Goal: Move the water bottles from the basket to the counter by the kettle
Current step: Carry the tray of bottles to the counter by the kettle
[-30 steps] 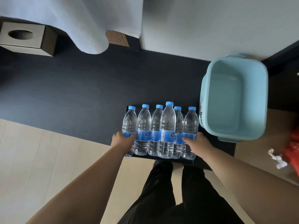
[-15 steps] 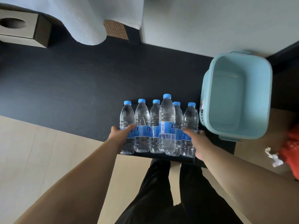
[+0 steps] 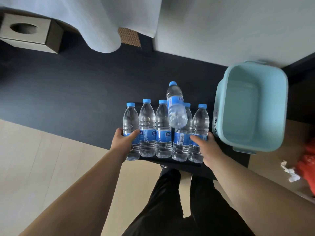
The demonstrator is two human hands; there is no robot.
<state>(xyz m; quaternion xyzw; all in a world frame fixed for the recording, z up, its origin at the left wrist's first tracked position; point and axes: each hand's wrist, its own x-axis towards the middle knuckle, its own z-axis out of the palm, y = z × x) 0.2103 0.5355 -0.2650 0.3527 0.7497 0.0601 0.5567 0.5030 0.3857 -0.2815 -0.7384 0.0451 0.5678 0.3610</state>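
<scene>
Several clear water bottles with blue caps and labels stand in a row (image 3: 162,132) on a dark tray at the near edge of the black counter (image 3: 68,89). One bottle (image 3: 175,106) has popped up out of the row and tilts away, its base off the tray. My left hand (image 3: 125,142) presses the leftmost bottle (image 3: 130,126). My right hand (image 3: 206,147) presses the rightmost bottle (image 3: 200,126). The light blue basket (image 3: 252,106) stands empty to the right.
A tissue box (image 3: 29,33) sits at the counter's far left, a pale cloth (image 3: 102,23) hangs over the back, and a woven mat (image 3: 129,37) peeks out beside it. Crumpled paper (image 3: 289,171) and something red (image 3: 306,162) lie on the floor at right.
Both hands squeezed the row from its ends. The fourth bottle, standing slightly high before, has shot up out of the row and tipped away from me.
</scene>
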